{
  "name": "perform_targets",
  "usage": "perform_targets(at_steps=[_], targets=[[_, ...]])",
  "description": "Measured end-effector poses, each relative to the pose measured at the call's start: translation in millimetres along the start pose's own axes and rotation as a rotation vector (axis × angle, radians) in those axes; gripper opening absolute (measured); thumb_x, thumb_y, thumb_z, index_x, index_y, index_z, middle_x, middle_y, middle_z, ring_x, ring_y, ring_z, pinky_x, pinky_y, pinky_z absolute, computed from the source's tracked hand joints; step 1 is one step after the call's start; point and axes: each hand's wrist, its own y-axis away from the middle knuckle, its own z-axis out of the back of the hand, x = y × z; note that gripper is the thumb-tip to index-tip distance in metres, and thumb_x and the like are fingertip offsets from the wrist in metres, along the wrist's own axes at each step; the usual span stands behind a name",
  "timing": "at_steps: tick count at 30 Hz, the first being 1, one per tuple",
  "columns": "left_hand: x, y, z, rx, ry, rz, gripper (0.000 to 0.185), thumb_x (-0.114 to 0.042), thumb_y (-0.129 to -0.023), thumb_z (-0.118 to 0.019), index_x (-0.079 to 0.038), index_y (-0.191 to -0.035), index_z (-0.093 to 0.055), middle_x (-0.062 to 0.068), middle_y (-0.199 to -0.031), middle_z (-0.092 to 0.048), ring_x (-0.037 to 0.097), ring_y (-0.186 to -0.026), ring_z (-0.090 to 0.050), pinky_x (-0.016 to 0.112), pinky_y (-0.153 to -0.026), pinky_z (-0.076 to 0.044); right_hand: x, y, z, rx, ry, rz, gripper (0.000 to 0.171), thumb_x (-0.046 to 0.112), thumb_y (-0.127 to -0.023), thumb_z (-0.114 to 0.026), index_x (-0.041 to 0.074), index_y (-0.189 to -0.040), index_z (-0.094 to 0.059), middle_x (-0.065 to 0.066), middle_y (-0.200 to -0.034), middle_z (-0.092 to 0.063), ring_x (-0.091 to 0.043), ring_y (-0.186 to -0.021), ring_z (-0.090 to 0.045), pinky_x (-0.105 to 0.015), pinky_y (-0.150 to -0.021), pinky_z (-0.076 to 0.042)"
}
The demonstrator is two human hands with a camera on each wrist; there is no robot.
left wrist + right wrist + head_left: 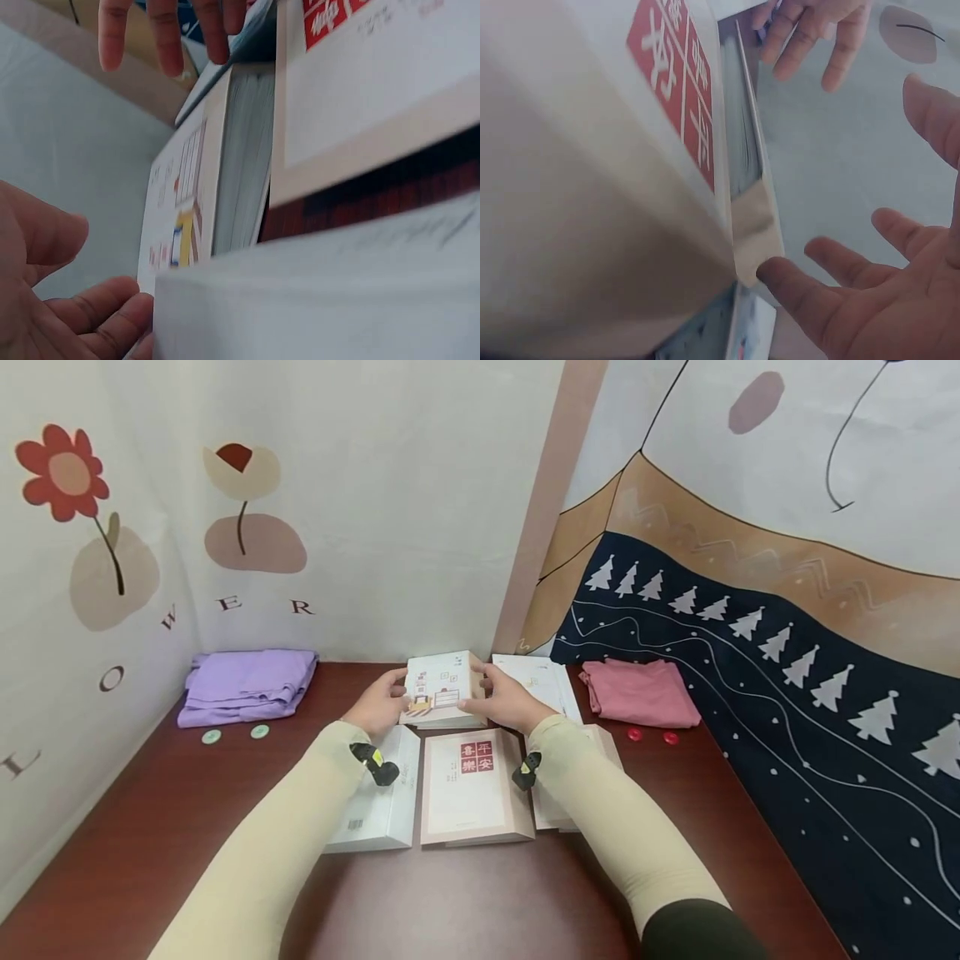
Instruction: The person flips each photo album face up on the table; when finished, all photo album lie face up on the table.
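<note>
Fingers [396, 687] of both hands spread apart, lightly flanking the small illustrated book [442, 689] between them

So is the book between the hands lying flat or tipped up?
Tipped up: the illustrated book stands on edge, cover facing the camera, between the left hand and right hand.

The small white book [442, 687] with a cartoon house drawn on its cover sits at the far middle of the dark red table, resting on top of another pale book and tilted so its cover faces up and toward the person. It lies closed, its page block showing along the near edge. It sits just beyond the cream book [472, 785] with the red four-character seal, which lies flat and closed.
</note>
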Motion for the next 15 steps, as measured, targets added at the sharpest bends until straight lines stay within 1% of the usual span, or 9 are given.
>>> perform_targets(at_steps=[4, 7, 11, 14, 15], targets=[[5.7, -2.6, 5.5, 0.016, -0.056, 0.048, 0.066, -0.012, -0.109, -0.045, -0.006, -0.168, -0.018, 0.031, -0.16, -0.038, 0.044, -0.148, -0.041, 0.057, -0.122, -0.035, 0.6, -5.8, -7.3, 0.018, -0.007, -0.003, 0.091, 0.036, -0.094, -0.08, 0.025, -0.168, -0.027, -0.02, -0.17, -0.032, -0.038, -0.157, -0.031, -0.056, -0.126, -0.029], [8.7, -4.8, 8.4, 0.04, -0.109, 0.086, 0.068, -0.014, -0.109, -0.047, -0.007, -0.169, -0.015, 0.03, -0.161, -0.039, 0.043, -0.148, -0.041, 0.058, -0.123, -0.034, -0.3, -10.8, -11.0, 0.037, -0.006, -0.017, 0.092, 0.038, -0.094, -0.079, 0.028, -0.168, -0.026, -0.017, -0.172, -0.028, -0.038, -0.159, -0.027, -0.056, -0.128, -0.024], [10.4, -8.2, 9.6, 0.065, -0.183, 0.089, 0.072, -0.016, -0.107, -0.049, -0.004, -0.168, -0.014, 0.028, -0.167, -0.03, 0.042, -0.152, -0.035, 0.059, -0.126, -0.027, -2.4, -17.4, -14.1, 0.048, 0.003, -0.031, 0.093, 0.038, -0.094, -0.079, 0.026, -0.168, -0.026, -0.02, -0.171, -0.031, -0.038, -0.158, -0.03, -0.054, -0.129, -0.023], [10.6, -10.0, 9.9, 0.07, -0.24, 0.079, 0.074, -0.017, -0.105, -0.05, 0.0, -0.167, -0.015, 0.028, -0.17, -0.025, 0.042, -0.155, -0.03, 0.059, -0.128, -0.021, -3.0, -21.2, -16.3, 0.056, -0.009, -0.04, 0.093, 0.036, -0.094, -0.08, 0.023, -0.169, -0.026, -0.023, -0.168, -0.035, -0.038, -0.156, -0.034, -0.052, -0.128, -0.026], [10.8, -10.4, 9.8, 0.07, -0.252, 0.08, 0.074, -0.017, -0.105, -0.05, 0.0, -0.167, -0.015, 0.028, -0.17, -0.025, 0.042, -0.155, -0.029, 0.059, -0.128, -0.021, -3.1, -22.5, -17.2, 0.061, -0.014, -0.04, 0.094, 0.035, -0.094, -0.08, 0.023, -0.169, -0.025, -0.023, -0.168, -0.035, -0.037, -0.156, -0.034, -0.051, -0.128, -0.026]])
